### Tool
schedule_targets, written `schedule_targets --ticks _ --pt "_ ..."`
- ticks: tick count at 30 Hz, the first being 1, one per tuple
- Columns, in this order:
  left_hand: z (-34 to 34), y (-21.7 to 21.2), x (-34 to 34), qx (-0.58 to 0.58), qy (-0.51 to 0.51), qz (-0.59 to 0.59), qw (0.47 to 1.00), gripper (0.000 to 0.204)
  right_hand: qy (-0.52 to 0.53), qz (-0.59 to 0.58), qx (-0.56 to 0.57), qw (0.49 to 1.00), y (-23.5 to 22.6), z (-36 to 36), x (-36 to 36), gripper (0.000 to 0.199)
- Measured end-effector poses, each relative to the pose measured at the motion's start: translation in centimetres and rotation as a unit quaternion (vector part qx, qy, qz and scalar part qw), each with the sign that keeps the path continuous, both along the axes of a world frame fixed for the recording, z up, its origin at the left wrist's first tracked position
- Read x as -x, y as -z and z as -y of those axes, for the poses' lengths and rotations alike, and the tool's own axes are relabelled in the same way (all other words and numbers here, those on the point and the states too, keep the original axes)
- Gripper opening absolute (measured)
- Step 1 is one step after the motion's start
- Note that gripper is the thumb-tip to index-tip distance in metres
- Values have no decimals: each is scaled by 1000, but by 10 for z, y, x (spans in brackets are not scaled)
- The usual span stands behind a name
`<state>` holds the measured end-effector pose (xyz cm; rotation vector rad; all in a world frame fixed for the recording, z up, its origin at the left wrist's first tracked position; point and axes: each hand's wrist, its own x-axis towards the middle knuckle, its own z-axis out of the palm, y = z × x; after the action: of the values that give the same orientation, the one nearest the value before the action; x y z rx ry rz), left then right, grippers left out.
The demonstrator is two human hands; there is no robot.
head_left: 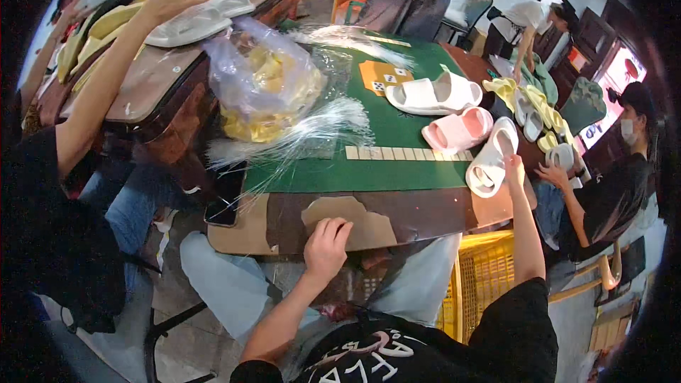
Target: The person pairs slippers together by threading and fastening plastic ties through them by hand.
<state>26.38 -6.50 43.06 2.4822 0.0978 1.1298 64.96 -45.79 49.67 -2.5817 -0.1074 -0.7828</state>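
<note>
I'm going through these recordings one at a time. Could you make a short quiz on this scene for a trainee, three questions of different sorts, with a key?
1. Which of the wearer's hands is on the white sandal nearest the wearer?
A) left
B) right
C) both

2. Fill in the missing word: the left hand is by a torn piece of brown ____ at the table's near edge.

3. True or false: the pink sandal lies between that sandal and another white sandal.

Key:
1. B, the right hand
2. cardboard
3. True
</note>
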Motion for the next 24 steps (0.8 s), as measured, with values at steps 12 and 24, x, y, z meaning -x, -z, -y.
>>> schedule_targets --ticks 12,24 --pt "6 9 6 -2 19 10 1000 29 -22 -251 -412 876 33 83 -63 49" --pt "7 -6 11 67 17 45 997 32 -348 -277 -494 747 -18 -25 81 47"
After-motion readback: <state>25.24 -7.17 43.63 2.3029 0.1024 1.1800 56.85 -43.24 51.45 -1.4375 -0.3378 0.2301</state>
